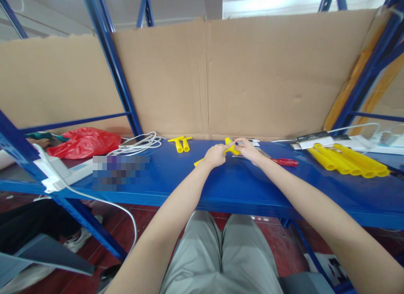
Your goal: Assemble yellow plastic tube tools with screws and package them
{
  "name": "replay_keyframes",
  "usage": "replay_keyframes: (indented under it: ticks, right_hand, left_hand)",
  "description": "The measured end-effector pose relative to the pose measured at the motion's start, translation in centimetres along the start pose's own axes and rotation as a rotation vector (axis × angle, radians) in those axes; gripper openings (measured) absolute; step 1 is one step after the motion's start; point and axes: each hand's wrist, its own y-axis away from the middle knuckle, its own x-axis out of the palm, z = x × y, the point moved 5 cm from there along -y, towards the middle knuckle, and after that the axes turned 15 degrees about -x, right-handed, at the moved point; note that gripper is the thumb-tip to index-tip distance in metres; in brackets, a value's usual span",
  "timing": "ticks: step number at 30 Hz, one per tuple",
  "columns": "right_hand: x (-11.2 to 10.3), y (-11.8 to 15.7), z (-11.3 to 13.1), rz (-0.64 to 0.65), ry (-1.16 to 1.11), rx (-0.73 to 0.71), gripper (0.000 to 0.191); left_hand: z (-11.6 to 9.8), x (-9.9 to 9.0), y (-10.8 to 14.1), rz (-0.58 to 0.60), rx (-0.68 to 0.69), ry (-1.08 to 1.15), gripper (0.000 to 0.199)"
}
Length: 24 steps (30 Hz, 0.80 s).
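There, dead on twelve o'clock, I had my left hand (216,155) grasping the yellow piece (233,151) and my right hand (248,150) against its three-o'clock side, grip impossible to tell: close two-handed handling, I judged, next calling for a steady left hold.

A blue shelf (176,176) bears yellow tubes (350,161), yellow T-pieces (179,146), a red-handled tool (286,162) and white cable (139,146).
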Motion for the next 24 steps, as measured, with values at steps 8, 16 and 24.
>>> replay_keyframes:
  ticks: [8, 16, 24]
  right_hand:
    - [-1.4, -0.3, -0.1, -0.072, 0.102, 0.076, 0.030]
    - [-2.3, -0.4, 0.6, -0.103, 0.179, 0.070, 0.022]
    - [-5.2, -1.9, -0.8, -0.037, 0.591, -0.073, 0.024]
  left_hand:
    - [-1.0, 0.1, 0.5, 0.003, 0.113, -0.105, 0.058]
    - [-1.2, 0.2, 0.5, -0.015, 0.151, -0.057, 0.055]
    - [-0.6, -0.3, -0.1, -0.093, 0.063, 0.154, 0.052]
